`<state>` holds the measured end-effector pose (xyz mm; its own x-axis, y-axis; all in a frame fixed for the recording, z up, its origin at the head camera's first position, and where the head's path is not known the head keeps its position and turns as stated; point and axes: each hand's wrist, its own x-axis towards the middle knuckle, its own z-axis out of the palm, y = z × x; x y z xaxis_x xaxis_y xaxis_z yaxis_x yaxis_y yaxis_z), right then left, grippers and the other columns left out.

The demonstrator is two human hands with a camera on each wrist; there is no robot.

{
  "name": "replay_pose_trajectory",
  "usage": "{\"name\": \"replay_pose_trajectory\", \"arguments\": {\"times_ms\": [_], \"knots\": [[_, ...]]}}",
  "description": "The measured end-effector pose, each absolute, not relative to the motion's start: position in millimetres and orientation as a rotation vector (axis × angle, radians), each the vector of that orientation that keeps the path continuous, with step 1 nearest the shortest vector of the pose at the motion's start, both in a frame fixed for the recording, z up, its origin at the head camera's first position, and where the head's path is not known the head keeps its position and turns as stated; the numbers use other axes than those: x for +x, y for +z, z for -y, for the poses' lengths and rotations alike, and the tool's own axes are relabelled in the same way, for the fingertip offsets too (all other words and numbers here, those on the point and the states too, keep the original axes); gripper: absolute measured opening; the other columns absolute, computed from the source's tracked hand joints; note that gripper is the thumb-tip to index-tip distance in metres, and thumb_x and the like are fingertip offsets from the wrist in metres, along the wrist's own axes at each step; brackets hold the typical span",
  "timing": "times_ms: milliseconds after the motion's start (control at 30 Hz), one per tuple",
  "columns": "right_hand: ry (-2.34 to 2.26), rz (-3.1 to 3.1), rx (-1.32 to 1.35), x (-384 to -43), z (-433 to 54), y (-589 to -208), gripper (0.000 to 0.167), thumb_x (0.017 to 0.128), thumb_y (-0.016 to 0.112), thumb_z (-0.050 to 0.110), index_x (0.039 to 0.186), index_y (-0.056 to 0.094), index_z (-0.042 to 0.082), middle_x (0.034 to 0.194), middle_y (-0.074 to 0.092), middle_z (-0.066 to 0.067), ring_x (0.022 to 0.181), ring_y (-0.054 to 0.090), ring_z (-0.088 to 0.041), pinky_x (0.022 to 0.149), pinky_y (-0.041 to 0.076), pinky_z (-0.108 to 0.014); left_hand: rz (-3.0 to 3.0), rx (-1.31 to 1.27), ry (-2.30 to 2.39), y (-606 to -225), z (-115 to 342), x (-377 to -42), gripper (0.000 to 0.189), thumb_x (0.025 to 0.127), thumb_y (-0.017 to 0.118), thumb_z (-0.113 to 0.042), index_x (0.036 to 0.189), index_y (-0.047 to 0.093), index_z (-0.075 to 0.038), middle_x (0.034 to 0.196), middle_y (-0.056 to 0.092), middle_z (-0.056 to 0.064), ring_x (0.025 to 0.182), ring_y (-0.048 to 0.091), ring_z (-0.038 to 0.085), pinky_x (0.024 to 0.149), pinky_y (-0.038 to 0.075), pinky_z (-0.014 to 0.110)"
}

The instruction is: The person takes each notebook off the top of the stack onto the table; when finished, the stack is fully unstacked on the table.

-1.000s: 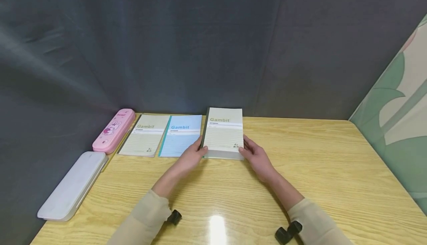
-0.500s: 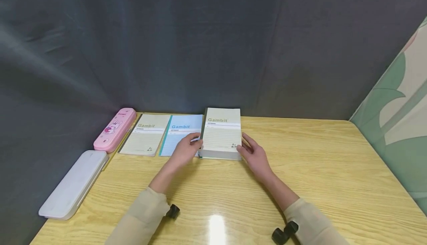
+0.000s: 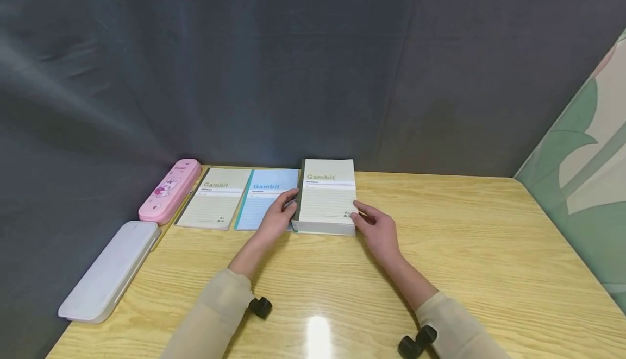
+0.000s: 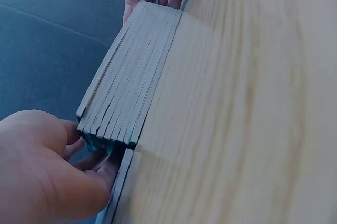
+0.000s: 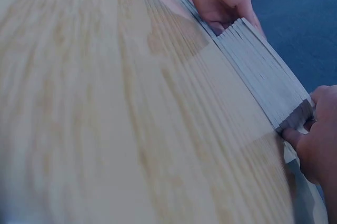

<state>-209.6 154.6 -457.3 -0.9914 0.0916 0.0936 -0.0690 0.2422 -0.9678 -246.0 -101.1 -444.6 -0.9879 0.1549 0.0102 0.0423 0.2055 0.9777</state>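
Note:
A thick stack of notebooks [image 3: 326, 199] lies at the table's back edge, a cream "Gambit" cover with a dark spine on top. My left hand [image 3: 277, 215] is at its spine side, fingers loosely bent against it and over the edge of a blue notebook [image 3: 264, 209]. My right hand [image 3: 379, 234] touches the opposite side, thumb by the near corner. In the left wrist view the layered page ends [image 4: 129, 71] face the camera, with the left hand's fingertips at the lower corner. The right wrist view has the right hand [image 5: 321, 134] beside the stack's corner.
Left of the blue notebook lies a single cream notebook [image 3: 212, 201]. A pink pencil case [image 3: 168, 193] with a rabbit print and a long white case [image 3: 110, 272] line the left edge. A dark curtain [image 3: 293, 65] hangs behind the wooden table [image 3: 469, 239].
The left hand has loosened from the stack's near corner and moved up along the spine side. The right hand stays by the right side. The stack shifted slightly left, then back a little.

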Motion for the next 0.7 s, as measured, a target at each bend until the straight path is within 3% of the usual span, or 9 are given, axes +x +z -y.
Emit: {"name": "replay_pose_trajectory", "arguments": {"times_ms": [167,367,600,700], "knots": [[2.003,2.286,-0.086,-210,-155,-457,0.034,0.100,0.064,0.011,0.133,0.066,0.003,0.130,0.064,-0.018,0.110,0.060,-0.021,0.083,0.057,-0.022,-2.378,0.228,1.909,-450,103,-247,0.048,0.107,0.050,-0.011,0.154,0.040,-0.005,0.154,0.043,0.017,0.139,0.043,0.035,0.113,0.039,0.046],[2.110,2.221,-0.059,-211,-158,-459,0.034,0.105,0.051,0.006,0.136,0.062,-0.001,0.133,0.059,-0.023,0.110,0.061,-0.021,0.086,0.058,-0.028,-2.384,0.242,1.884,-450,107,-245,0.050,0.106,0.053,-0.013,0.155,0.040,-0.009,0.155,0.042,0.015,0.139,0.043,0.034,0.113,0.039,0.045],[2.213,2.172,-0.011,-210,-168,-458,0.041,0.100,0.065,0.007,0.138,0.058,-0.007,0.128,0.063,-0.028,0.098,0.070,-0.011,0.086,0.058,-0.031,-2.384,0.227,1.870,-451,108,-246,0.050,0.107,0.052,-0.016,0.155,0.041,-0.011,0.156,0.042,0.013,0.140,0.043,0.032,0.114,0.037,0.043],[2.307,2.075,-0.070,-209,-171,-458,0.040,0.099,0.064,0.002,0.137,0.057,-0.010,0.120,0.067,-0.026,0.092,0.072,-0.012,0.084,0.059,-0.034,-2.389,0.235,1.865,-452,108,-246,0.050,0.107,0.052,-0.015,0.155,0.041,-0.011,0.156,0.042,0.014,0.139,0.043,0.033,0.114,0.037,0.045]]}}
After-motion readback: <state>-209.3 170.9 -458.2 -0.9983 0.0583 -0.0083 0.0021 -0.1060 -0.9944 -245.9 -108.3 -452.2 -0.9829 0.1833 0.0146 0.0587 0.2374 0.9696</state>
